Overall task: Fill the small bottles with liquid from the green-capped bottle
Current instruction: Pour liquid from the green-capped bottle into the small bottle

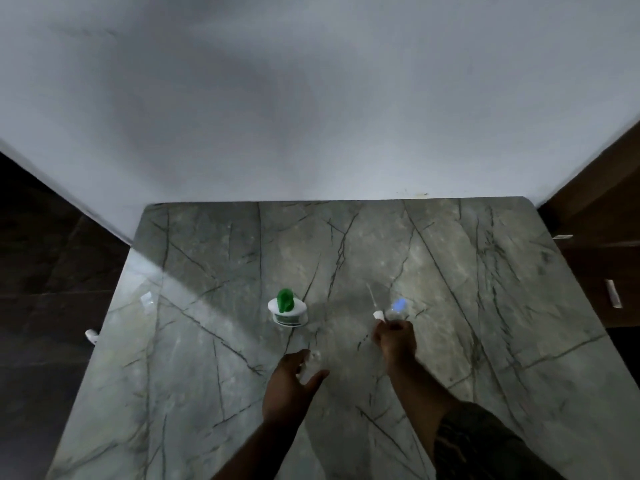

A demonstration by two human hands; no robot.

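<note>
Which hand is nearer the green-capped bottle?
Left. The left hand sits just short of the green-capped bottle, on the person's side; the right hand is farther off to its right.

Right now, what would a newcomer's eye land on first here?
The green-capped bottle stands near the middle of the veined marble table, the one bright colour. Just right of it, the right hand grips a white cap with a thin tube. The left hand lies open nearer the camera.

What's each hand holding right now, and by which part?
The right hand pinches a thin-tubed pump by its white end; the left hand is open, gripping nothing.
</note>
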